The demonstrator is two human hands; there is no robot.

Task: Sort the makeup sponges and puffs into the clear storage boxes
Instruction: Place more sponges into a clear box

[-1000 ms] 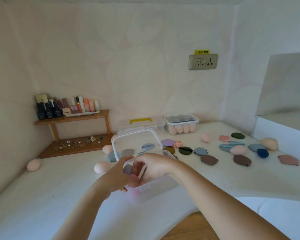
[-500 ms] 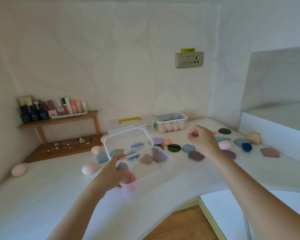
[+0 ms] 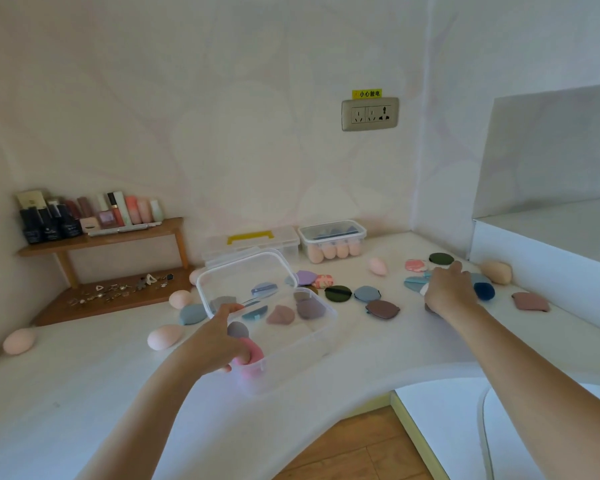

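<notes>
On the smooth white counter [image 3: 84, 393] in a pale-walled corner, my left hand [image 3: 219, 341] grips the clear, round-cornered plastic box [image 3: 291, 365] holding flat soft puffs [image 3: 280, 314], while my right hand [image 3: 447, 292] lies over loose puffs [image 3: 413, 284], its grip unclear.

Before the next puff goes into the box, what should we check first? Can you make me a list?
1. Lid open: ok. The clear box has its lid standing up.
2. Box steady: ok. The left hand grips its near corner.
3. Room inside: ok. Only a few puffs lie in it, such as the pink puff.
4. Puff picked up: cannot tell. The right hand lies on the loose puffs, and it hides any grip.
5. Sorting finished: not ok. Many puffs, like the dark green puff, lie on the counter.
</notes>
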